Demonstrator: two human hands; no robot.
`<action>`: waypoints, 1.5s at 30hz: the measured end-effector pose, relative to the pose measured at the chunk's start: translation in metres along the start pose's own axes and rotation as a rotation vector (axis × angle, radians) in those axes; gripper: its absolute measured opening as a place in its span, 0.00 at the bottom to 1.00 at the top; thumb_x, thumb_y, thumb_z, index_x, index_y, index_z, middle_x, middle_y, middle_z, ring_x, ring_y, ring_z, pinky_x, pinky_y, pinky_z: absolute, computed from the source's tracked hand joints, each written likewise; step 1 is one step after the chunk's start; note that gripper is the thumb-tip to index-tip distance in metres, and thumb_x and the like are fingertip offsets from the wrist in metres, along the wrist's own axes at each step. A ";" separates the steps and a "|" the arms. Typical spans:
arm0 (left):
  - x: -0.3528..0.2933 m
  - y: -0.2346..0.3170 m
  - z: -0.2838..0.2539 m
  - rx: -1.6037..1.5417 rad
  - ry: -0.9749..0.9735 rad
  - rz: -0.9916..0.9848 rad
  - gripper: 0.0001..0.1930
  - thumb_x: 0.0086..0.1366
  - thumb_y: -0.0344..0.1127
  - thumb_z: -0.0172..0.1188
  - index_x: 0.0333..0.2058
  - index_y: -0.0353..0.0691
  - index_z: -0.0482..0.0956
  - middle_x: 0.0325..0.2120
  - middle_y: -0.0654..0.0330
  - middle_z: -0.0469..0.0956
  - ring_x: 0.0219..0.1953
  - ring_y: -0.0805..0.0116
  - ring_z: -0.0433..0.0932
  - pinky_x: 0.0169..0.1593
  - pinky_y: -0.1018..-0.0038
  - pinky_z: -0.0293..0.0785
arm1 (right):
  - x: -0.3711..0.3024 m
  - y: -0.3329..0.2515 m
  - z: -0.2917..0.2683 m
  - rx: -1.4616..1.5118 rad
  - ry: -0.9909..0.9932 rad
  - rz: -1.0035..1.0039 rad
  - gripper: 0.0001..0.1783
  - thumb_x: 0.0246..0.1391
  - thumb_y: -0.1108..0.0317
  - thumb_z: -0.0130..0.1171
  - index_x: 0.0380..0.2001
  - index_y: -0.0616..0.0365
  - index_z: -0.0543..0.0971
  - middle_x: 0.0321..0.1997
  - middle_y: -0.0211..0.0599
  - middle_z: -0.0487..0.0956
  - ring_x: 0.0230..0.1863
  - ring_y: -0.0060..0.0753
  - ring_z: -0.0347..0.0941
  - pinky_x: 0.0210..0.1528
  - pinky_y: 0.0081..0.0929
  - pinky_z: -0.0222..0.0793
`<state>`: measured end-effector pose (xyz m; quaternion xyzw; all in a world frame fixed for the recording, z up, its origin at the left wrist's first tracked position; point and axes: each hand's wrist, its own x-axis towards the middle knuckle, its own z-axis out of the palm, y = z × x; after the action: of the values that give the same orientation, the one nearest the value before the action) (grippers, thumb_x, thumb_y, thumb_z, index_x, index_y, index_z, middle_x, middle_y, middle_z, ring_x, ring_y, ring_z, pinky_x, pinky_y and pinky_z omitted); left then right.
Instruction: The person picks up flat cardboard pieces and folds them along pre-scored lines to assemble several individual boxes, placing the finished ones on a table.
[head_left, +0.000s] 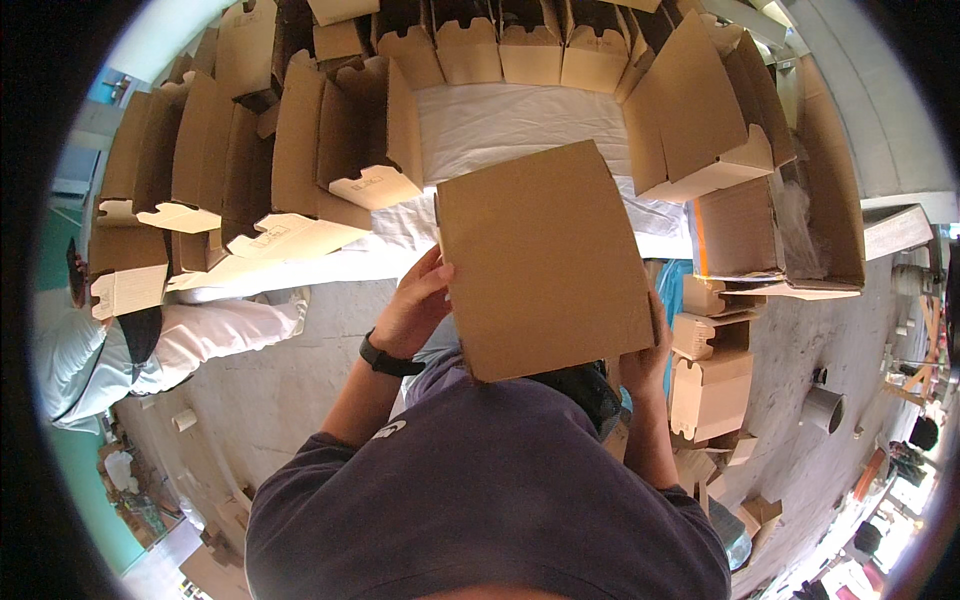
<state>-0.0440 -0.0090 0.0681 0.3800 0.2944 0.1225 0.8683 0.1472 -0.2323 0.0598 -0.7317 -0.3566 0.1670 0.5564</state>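
Note:
A brown cardboard box (545, 265) is held up in front of my body, its broad plain side turned upward and slightly tilted. My left hand (412, 308) grips its left edge, with a dark band around that wrist. On the opposite side my right hand (650, 350) holds the lower right edge, its fingers partly hidden behind the cardboard. Beyond the box lies a table covered with a white sheet (480, 125). What the box contains, if anything, does not show.
Open-front cardboard bins (375, 130) line the table's left, far and right sides. At right stands a larger carton (830, 200) with clear plastic inside. More cardboard boxes (710, 390) are stacked low at my right. Another person (190, 340) is at the left.

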 end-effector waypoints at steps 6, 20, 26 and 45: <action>0.015 -0.003 0.005 0.150 0.186 0.146 0.47 0.50 0.36 0.70 0.63 0.34 0.48 0.56 0.57 0.61 0.55 0.63 0.67 0.54 0.69 0.68 | -0.013 0.009 -0.009 0.683 -0.101 0.244 0.44 0.42 0.64 0.63 0.61 0.66 0.57 0.60 0.43 0.65 0.62 0.36 0.60 0.61 0.33 0.56; 0.019 -0.003 0.020 0.467 0.257 0.557 0.55 0.37 0.24 0.76 0.62 0.36 0.48 0.49 0.54 0.70 0.51 0.63 0.71 0.55 0.68 0.69 | 0.000 0.014 -0.024 0.481 -0.071 0.539 0.35 0.33 0.72 0.73 0.48 0.66 0.70 0.44 0.40 0.77 0.45 0.33 0.74 0.47 0.30 0.71; 0.013 0.001 0.023 0.622 0.350 0.536 0.42 0.39 0.23 0.74 0.55 0.35 0.62 0.42 0.58 0.74 0.44 0.69 0.75 0.47 0.74 0.74 | -0.004 0.007 -0.019 0.360 -0.105 0.429 0.22 0.38 0.77 0.71 0.40 0.64 0.77 0.39 0.34 0.80 0.39 0.23 0.75 0.43 0.23 0.71; 0.032 -0.041 0.028 0.707 -0.102 0.294 0.20 0.61 0.22 0.57 0.53 0.35 0.69 0.43 0.56 0.76 0.46 0.69 0.75 0.51 0.76 0.69 | -0.181 0.038 -0.196 0.168 0.487 0.546 0.23 0.44 0.76 0.65 0.46 0.65 0.74 0.45 0.45 0.77 0.45 0.35 0.75 0.50 0.33 0.73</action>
<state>-0.0019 -0.0394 0.0391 0.6999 0.2173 0.1174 0.6702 0.1613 -0.5016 0.0603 -0.7698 0.0096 0.1590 0.6181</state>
